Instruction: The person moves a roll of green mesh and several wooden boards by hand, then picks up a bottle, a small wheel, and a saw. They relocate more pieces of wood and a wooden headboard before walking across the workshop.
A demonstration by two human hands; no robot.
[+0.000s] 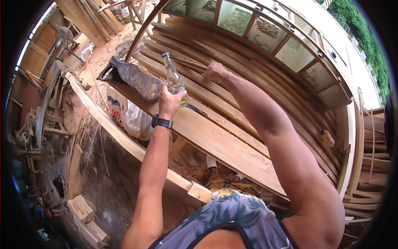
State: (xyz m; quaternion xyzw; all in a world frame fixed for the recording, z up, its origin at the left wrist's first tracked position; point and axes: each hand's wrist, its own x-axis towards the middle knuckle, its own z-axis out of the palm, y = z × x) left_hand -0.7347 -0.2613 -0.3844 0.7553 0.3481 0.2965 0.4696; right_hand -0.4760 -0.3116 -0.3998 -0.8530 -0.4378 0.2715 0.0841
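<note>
My left hand is wrapped round a clear glass bottle with a printed label, its neck tilted up and yellowish liquid near its base. Beside that hand lies a rusty handsaw with a dark handle, on a pale plank. A thin dark strip sticks out on the plank to the right of the bottle. My right hand is closed in a fist above the stacked boards, right of the bottle's neck. Thin brown strips run up to its knuckles; whether it grips one is unclear.
Long boards lie stacked under a curved frame with mesh panels. A white plastic bag sits below the plank. A long wooden beam crosses at the left, near wood offcuts. Shavings cover the floor.
</note>
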